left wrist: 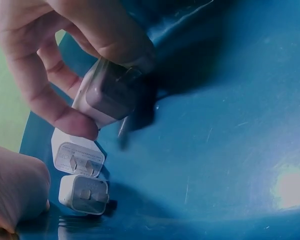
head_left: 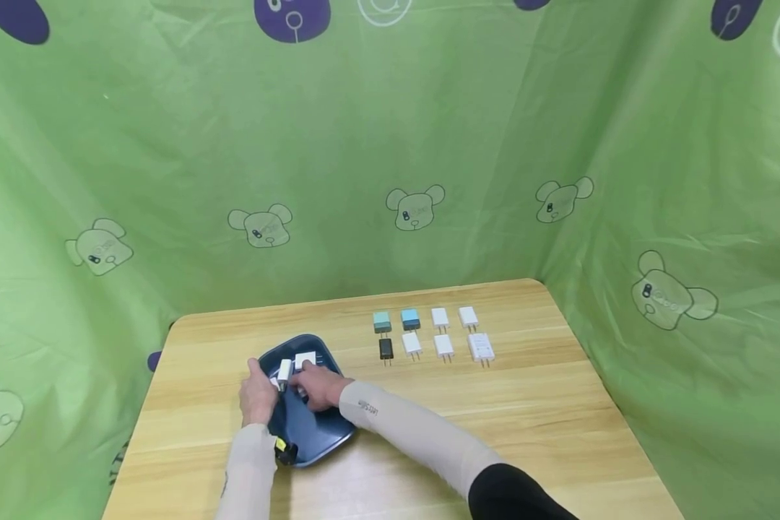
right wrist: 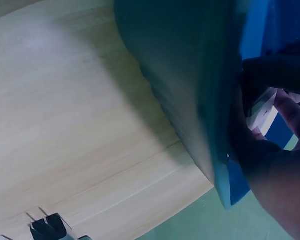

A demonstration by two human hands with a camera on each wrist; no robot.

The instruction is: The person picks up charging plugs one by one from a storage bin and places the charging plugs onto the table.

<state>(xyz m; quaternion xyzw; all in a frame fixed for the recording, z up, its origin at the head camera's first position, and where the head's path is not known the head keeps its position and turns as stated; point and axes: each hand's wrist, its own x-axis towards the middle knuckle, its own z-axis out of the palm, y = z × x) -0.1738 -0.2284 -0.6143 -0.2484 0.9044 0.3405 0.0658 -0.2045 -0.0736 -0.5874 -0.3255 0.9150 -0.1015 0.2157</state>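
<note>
Wooden table (head_left: pixel 546 390): pale-grained, with rounded far corners, hemmed in by a green curtain (head_left: pixel 338 144) printed with cartoon animal heads

Pinched charger (left wrist: pixel 107 100): a white plug adapter inside the dark blue tray (head_left: pixel 325 437), its prong side in shadow and slightly blurred as seen from the left wrist

Right hand (head_left: pixel 321 386): dips into the tray from the right, fingers and thumb closed in a pinch on that charger

Neighbouring chargers (left wrist: pixel 80 155): two more white adapters side by side in the tray, just beside the pinched one, prongs facing the left wrist camera

Left hand (head_left: pixel 258 393): at the tray's left rim, close to the chargers; whether its fingers clasp the rim cannot be told

Charger rows: to the right of the tray, two rows of four on the wood, prongs toward the person; at the back a mint-green charger (head_left: pixel 381 321), a blue charger (head_left: pixel 410 319) and a white pair (head_left: pixel 440 316); in front a black charger (head_left: pixel 386 349) and a white trio (head_left: pixel 444 345)

Sleeves (head_left: pixel 422 437): pale on both forearms, black fabric higher on the right arm
</note>
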